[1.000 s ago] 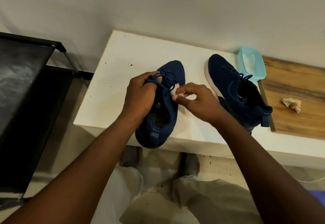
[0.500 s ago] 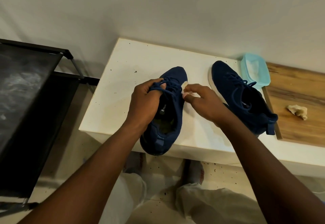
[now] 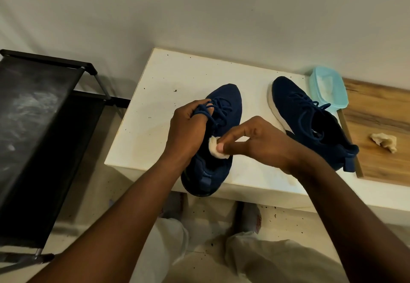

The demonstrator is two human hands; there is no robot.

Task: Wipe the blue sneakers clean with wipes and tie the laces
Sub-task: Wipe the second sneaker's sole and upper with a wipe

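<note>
While my left hand (image 3: 186, 127) grips the bunched laces (image 3: 204, 108), I log: near sneaker (image 3: 224, 109), on white bench (image 3: 159, 105), heel overhanging; soft knit, light, I judge, best steadied at the collar. Right hand (image 3: 259, 140) pinches a limp wipe (image 3: 214, 147) there.

We're looking down along a plain pale wall (image 3: 199, 5), evenly lit, with a soft shadow where it meets the furniture. Against it stands a white table (image 3: 168, 78), its top peppered with dark specks towards the left edge and far corner. Butted against its right edge is a wood-grain surface (image 3: 381, 109), brown and streaky. Off to the left we've got a black metal-framed rack (image 3: 33, 105) with dusty, smeared shelves. Below it all is a pale floor (image 3: 95, 185) — more dark crumbs lie scattered under the table's front edge.
</note>
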